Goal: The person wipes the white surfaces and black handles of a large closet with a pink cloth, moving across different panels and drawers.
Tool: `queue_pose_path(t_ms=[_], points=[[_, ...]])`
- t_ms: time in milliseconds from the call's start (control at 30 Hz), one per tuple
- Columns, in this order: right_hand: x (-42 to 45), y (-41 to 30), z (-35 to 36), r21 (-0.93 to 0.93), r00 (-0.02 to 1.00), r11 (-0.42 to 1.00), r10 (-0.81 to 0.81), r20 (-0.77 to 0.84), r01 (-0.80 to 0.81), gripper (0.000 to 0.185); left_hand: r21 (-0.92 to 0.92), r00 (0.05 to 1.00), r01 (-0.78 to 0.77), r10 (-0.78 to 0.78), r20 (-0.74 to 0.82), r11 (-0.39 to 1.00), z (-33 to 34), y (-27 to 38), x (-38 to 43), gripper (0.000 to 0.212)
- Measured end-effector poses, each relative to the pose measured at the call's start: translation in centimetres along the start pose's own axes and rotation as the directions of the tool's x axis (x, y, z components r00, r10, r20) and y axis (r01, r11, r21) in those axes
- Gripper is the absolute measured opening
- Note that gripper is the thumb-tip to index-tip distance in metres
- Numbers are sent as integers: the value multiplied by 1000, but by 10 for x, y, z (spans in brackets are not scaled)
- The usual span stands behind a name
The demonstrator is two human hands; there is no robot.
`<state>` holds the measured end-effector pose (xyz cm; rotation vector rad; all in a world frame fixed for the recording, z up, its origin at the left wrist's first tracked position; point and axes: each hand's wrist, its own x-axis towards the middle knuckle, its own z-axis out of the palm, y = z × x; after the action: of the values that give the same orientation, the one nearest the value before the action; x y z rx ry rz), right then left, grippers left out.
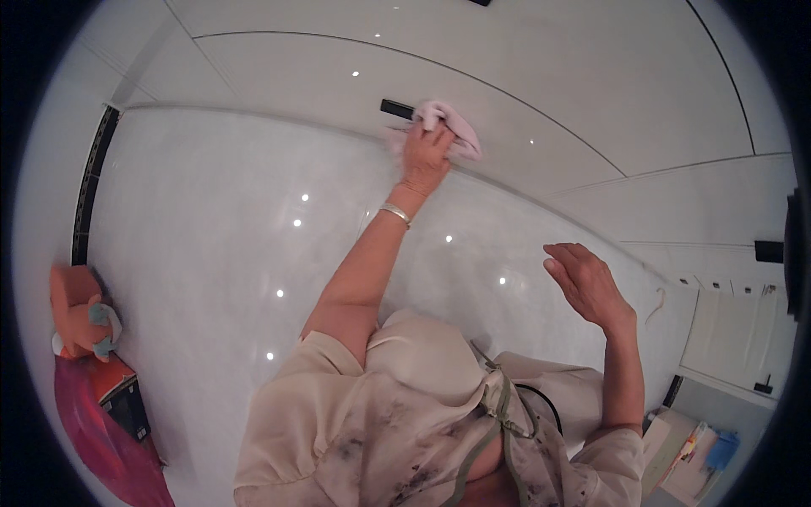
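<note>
My left hand point(426, 155), with a silver bangle point(396, 214) at the wrist, presses a crumpled pale pink cloth point(466, 136) against a glossy white cabinet front point(304, 76). Just left of the cloth, a black bar handle point(396, 109) shows on the same panel; the cloth may hide its right end. Slight blur runs along the cloth's left edge. Off to the right, my right hand point(586, 285) hangs in the air over the pale floor, loosely bent and holding nothing.
Glossy pale floor point(209, 253) reflects several lights. At left lie an orange plush toy point(79, 310), a dark box point(127, 405) and magenta fabric point(95, 431). A white door point(728, 336) and a carton with a blue item point(722, 450) stand at right. Dark baseboard point(92, 184) lines the left wall.
</note>
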<state>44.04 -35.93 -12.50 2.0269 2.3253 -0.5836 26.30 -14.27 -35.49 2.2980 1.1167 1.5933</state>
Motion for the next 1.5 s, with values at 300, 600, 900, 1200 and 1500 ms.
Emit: queue_pose_path(t_ms=[300,600,900,1200,1500], points=[[-20,15,-8,24,997,997,75,-34,-74,30,-164,867,247,-294,-402,955,-21,23,64,34],[-15,26,-1,44,998,998,53,39,-54,31,-155,985,-150,135,-105,976,33,107,67,29],[-15,18,-3,46,997,996,69,28,-71,32,-134,922,-370,382,70,919,55,96,41,22],[-20,28,-2,63,1000,998,5,-1,-4,33,-128,835,-16,-57,-547,992,-22,85,133,44],[-16,20,-7,-1,996,998,63,64,-63,34,-115,680,-696,703,208,708,90,121,51,21]])
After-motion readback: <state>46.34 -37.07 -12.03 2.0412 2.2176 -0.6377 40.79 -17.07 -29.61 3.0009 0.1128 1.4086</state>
